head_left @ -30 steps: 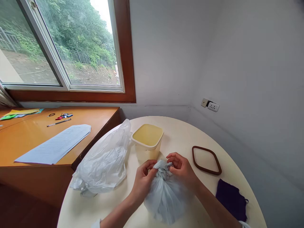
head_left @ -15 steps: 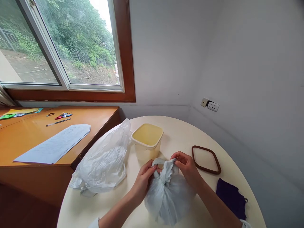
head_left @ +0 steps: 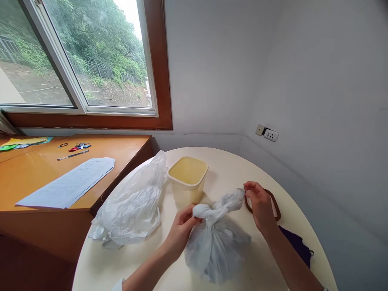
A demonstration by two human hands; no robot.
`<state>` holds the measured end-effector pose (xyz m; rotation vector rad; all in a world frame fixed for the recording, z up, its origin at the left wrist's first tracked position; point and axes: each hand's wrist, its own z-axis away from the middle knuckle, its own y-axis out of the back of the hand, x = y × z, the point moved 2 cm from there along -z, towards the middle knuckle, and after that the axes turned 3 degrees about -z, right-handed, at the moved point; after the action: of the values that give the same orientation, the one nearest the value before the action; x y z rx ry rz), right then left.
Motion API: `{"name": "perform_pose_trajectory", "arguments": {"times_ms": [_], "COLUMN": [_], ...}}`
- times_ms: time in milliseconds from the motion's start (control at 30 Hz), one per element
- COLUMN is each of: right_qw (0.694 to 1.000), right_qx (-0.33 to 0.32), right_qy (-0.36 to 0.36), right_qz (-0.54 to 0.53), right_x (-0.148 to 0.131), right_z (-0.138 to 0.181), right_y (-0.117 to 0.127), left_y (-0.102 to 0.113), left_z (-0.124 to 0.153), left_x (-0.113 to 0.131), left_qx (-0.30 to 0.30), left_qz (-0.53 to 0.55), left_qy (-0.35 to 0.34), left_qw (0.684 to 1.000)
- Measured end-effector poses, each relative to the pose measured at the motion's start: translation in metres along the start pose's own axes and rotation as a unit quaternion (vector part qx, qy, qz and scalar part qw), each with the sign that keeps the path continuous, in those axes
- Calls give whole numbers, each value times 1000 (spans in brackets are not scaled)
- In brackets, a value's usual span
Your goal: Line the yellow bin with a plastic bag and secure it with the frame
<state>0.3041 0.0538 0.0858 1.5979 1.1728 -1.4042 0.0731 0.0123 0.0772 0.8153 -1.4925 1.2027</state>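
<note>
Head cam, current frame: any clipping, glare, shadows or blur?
Head view: sky clipped to white; shiny patches on the orange desk; soft shadow right of the yellow bin; left hand, right hand and knotted bag reasonably sharp; text on the printed sheets unreadable; extreme upper-right corner darkened.

left hand [head_left: 183, 224] pinching | right hand [head_left: 259, 202] pinching | 2 forearms [head_left: 151, 262] angled inward
</note>
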Motion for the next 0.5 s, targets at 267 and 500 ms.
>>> {"name": "perform_pose_trajectory", "arguments": {"times_ms": [267,500], "right_qw": [962,898], "right_qx": [-166,-425], "right_qy": [213,72], "right_qz": [36,90], "right_x": [-23,-22], "right_z": [40,54], "right_y": [-22,-42], "left_y": [2,1], "left_z": [1,3], "left_x": [8,10], "left_qx": [4,-15], "left_qz": [-104,-135], "left_qy": [-124,-177], "left_qw": [987,975]}}
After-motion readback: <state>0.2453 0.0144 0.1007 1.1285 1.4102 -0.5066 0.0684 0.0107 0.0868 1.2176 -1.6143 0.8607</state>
